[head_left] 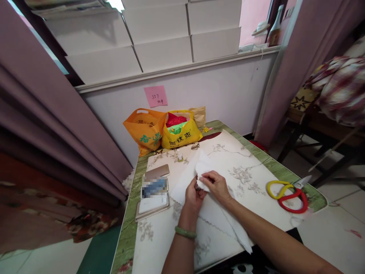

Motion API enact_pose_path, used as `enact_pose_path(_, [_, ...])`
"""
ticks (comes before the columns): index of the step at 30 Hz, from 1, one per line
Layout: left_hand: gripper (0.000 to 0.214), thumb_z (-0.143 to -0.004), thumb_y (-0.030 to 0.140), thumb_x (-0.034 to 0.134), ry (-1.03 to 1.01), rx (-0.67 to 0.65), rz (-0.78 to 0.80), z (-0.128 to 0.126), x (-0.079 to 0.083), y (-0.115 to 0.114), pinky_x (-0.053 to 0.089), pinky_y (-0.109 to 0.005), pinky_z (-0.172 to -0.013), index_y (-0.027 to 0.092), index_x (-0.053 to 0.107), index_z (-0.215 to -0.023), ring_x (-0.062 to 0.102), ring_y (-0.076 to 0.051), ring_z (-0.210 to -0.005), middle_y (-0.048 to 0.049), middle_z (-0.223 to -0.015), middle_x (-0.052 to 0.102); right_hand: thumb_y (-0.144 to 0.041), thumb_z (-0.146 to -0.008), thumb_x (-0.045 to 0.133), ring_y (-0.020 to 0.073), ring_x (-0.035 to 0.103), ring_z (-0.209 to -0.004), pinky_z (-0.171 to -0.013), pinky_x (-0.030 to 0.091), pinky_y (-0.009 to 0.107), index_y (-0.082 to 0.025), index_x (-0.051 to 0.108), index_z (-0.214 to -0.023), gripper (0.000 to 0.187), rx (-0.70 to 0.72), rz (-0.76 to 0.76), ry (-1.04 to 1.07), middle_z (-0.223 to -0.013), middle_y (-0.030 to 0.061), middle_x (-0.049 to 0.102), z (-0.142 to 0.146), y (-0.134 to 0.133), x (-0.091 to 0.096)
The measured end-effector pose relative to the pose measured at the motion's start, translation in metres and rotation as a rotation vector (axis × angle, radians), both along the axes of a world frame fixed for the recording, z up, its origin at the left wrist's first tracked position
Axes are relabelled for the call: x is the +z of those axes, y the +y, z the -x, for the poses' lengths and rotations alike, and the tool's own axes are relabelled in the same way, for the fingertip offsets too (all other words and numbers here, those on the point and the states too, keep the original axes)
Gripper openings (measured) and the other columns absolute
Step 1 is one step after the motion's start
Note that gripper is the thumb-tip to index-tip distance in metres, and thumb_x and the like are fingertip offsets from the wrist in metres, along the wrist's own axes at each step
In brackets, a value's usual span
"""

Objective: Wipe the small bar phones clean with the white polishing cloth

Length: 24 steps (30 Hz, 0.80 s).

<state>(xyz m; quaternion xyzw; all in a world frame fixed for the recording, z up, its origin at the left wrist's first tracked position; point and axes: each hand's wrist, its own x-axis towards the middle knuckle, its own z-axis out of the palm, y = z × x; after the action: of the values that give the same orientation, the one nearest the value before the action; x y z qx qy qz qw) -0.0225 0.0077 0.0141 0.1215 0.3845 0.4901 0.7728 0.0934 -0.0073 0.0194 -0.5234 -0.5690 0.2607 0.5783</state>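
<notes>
Two hands meet over the middle of the table (127, 232), thumbs nearly touching. The left hand (194, 196), with a green bangle (185, 232) on its wrist, and the right hand (218, 185) are both pinched on a white cloth (203, 166). Something small and dark sits between the left fingers, but I cannot tell what it is.

The cloth's long axis runs from just beyond the fingertips back toward the person, slanting to the right. Its far corner rises and points away from the hands toward the bags. Its narrow tail passes under the right forearm and ends at the near table edge. One side of it is cut in a wavy line.

Left of the left hand, near but apart from it, a few phones (155, 187) lie in a row along the table's left edge. Right of the right hand the surface is open as far as the scissors (288, 193). These lie close to the right edge, yellow and red handles toward the hands and blades pointing away to the right.

Beyond the hands, well apart, an orange bag (145, 133) and a yellow bag (181, 137) stand against the wall at the far edge, with free surface between them and the cloth.
</notes>
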Motion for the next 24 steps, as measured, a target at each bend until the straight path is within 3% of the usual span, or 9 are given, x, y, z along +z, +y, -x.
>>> enact_pose_path(5, [0.014, -0.083, 0.028, 0.059, -0.072, -0.136, -0.12, 0.004, -0.001, -0.002, 0.015, -0.014, -0.033, 0.016, 0.054, -0.08, 0.025, -0.003, -0.032, 0.0086, -0.046, 0.036, -0.048, -0.076, 0.067, 0.0168, 0.058, -0.066, -0.065, 0.047, 0.03, -0.019, 0.072, -0.082, 0.031, -0.179, 0.078, 0.051, -0.077, 0.0046, 0.067, -0.007, 0.021, 0.007])
enact_pose_path(10, [0.023, -0.082, 0.033, 0.061, -0.022, -0.072, -0.09, 0.003, 0.001, -0.002, 0.017, -0.015, -0.034, 0.017, 0.048, -0.072, 0.027, -0.003, -0.033, 0.0084, -0.045, 0.035, -0.043, -0.081, 0.062, 0.017, 0.059, -0.072, -0.069, 0.046, 0.029, -0.021, 0.073, -0.084, 0.024, -0.014, -0.013, -0.079, -0.081, 0.0049, 0.067, -0.005, 0.009, 0.008])
enact_pose_path(14, [0.018, -0.081, 0.032, 0.061, -0.024, -0.163, -0.148, 0.003, 0.007, -0.006, 0.016, -0.016, -0.034, 0.015, 0.056, -0.086, 0.026, -0.003, -0.032, 0.0091, -0.046, 0.036, -0.047, -0.076, 0.064, 0.0184, 0.059, -0.075, -0.074, 0.046, 0.03, -0.02, 0.072, -0.088, 0.031, -0.112, 0.171, 0.042, -0.085, 0.0053, 0.068, -0.018, 0.023, 0.005])
enact_pose_path(18, [0.025, -0.081, 0.031, 0.06, -0.037, -0.224, -0.166, 0.006, 0.012, -0.009, 0.014, -0.016, -0.033, 0.014, 0.058, -0.099, 0.024, -0.003, -0.031, 0.0097, -0.044, 0.035, -0.051, -0.076, 0.057, 0.0168, 0.059, -0.062, -0.06, 0.047, 0.027, -0.018, 0.072, -0.083, 0.037, -0.025, 0.317, 0.124, -0.069, 0.0033, 0.068, -0.032, 0.045, -0.001])
enact_pose_path(21, [0.024, -0.081, 0.029, 0.059, -0.049, -0.233, -0.169, 0.008, 0.011, -0.009, 0.015, -0.016, -0.033, 0.014, 0.059, -0.1, 0.025, -0.004, -0.031, 0.0088, -0.044, 0.037, -0.049, -0.075, 0.055, 0.0154, 0.057, -0.055, -0.052, 0.044, 0.024, -0.016, 0.071, -0.08, 0.037, 0.051, 0.379, 0.156, -0.056, 0.0006, 0.063, -0.034, 0.049, -0.011])
enact_pose_path(24, [0.019, -0.082, 0.03, 0.059, -0.042, -0.211, -0.15, 0.007, 0.009, -0.007, 0.019, -0.016, -0.033, 0.013, 0.059, -0.091, 0.029, -0.004, -0.031, 0.0073, -0.044, 0.041, -0.043, -0.07, 0.059, 0.0127, 0.053, -0.05, -0.049, 0.039, 0.021, -0.016, 0.069, -0.068, 0.028, 0.035, 0.391, 0.15, -0.048, -0.0036, 0.056, -0.035, 0.048, -0.021])
